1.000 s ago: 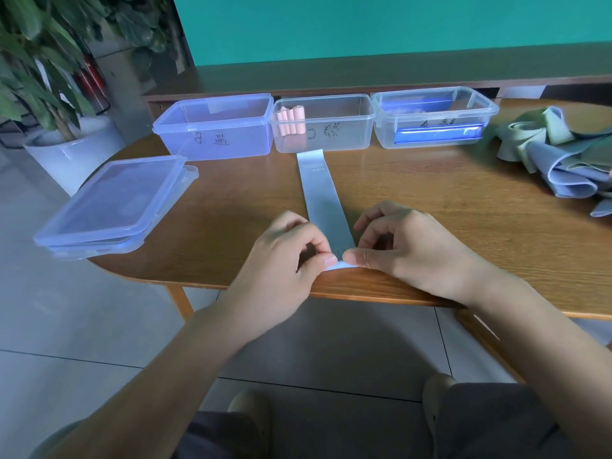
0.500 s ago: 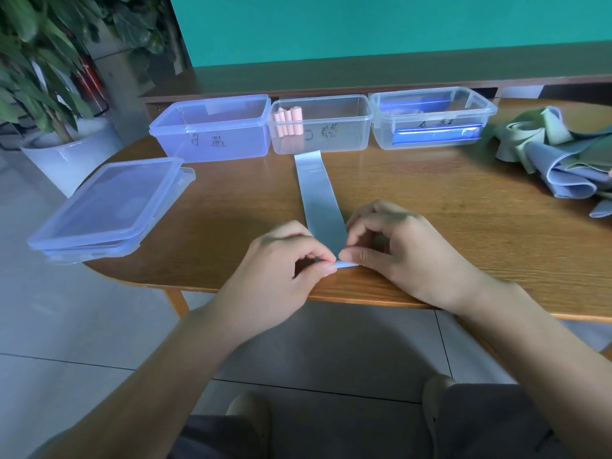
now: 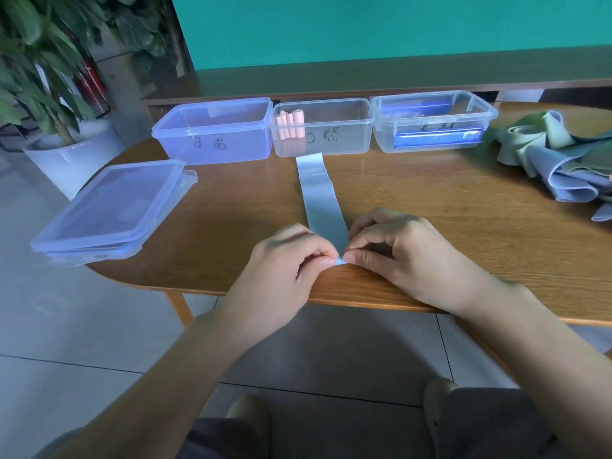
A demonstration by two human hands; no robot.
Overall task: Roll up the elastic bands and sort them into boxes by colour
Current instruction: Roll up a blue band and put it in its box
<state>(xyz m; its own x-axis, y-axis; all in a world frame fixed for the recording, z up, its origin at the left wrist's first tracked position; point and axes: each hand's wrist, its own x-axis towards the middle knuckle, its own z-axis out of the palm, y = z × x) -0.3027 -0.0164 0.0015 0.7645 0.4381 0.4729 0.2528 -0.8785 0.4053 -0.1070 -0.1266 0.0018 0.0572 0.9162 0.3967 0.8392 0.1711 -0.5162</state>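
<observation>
Both our left hand [image 3: 284,260] and right hand [image 3: 397,250] pinch the blue band [image 3: 319,193]'s near end; next we judge a tight first roll.

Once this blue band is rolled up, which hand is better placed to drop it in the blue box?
Probably the left hand. The blue box stands far left, on that hand's side; the right hand would have to cross over. Both hands now pinch the blue band.

Both forearms are bare, with no sleeves, watch or rings showing on the left hand [image 3: 284,260] or right hand [image 3: 400,253]. Below the table [image 3: 463,233] edge, dark grey trousers [image 3: 496,425] cover the knees, beside olive-tan rounded shoes [image 3: 250,415].
</observation>
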